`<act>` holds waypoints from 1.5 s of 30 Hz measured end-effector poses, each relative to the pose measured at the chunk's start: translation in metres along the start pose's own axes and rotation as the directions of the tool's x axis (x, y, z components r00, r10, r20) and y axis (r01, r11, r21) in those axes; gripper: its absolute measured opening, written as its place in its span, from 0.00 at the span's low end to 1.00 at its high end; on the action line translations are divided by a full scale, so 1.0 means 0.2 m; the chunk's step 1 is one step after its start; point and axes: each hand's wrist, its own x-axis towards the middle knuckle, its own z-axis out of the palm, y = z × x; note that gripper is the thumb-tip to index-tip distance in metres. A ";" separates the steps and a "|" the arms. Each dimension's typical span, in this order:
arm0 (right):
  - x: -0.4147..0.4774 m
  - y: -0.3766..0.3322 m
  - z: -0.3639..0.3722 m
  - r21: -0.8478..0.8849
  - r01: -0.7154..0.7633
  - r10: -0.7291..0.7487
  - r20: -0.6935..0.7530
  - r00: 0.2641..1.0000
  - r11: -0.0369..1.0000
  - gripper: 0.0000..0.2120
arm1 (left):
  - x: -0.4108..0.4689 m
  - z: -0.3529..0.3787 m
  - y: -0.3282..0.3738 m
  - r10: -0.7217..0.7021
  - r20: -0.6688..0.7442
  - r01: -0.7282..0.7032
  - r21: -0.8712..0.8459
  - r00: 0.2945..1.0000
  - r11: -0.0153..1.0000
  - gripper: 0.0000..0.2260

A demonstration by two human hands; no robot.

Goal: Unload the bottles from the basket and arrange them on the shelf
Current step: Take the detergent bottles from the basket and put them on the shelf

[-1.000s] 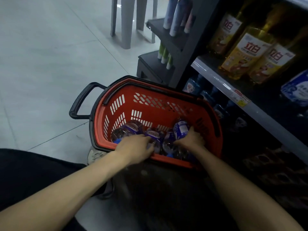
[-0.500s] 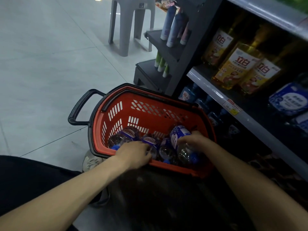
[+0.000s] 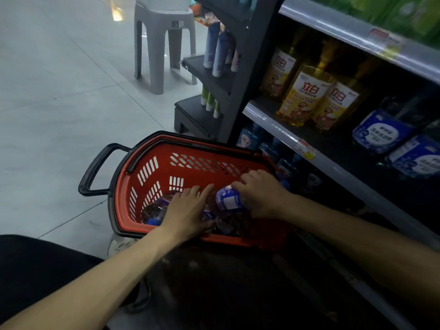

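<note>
Inside red basket (image 3: 164, 148): right hand (image 3: 262, 196) grips clear blue-labelled bottle (image 3: 228, 200); left hand (image 3: 188, 210) flat, fingers straight.

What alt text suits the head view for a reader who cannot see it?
A person's right hand grips a blue-labelled bottle in a red basket, while the left hand rests open on other bottles there. A shelf holding yellow bottles stands beside it.

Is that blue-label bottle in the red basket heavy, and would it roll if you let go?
Probably heavy for its size: the blue-label bottle looks full, though the light is dim. It lies tilted on other bottles, round-sided, so it may roll if the right hand lets go. The basket wall should catch it.
</note>
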 end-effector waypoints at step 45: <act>-0.55 0.13 0.26 0.731 -0.072 0.160 0.243 0.957 -0.679 0.27 | 0.20 -0.31 0.65 0.015 0.387 0.387 -0.921 0.922 -0.045 0.25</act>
